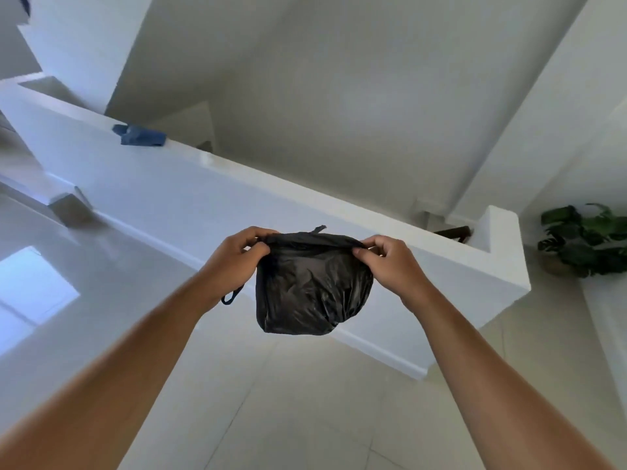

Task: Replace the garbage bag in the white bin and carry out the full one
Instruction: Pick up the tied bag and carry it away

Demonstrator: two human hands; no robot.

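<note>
A black garbage bag (312, 283), still folded into a small crumpled bundle, hangs in the air in front of me at the middle of the head view. My left hand (234, 262) pinches its top left corner and my right hand (393, 266) pinches its top right corner, with the upper edge stretched between them. A thin dark loop (232, 296) dangles below my left wrist. The white bin is not in view.
A low white wall (203, 198) runs across behind the bag, with a blue cloth (140, 134) lying on its top. A small grey box (71, 208) sits on the pale tiled floor at left. A green potted plant (583, 240) stands at right.
</note>
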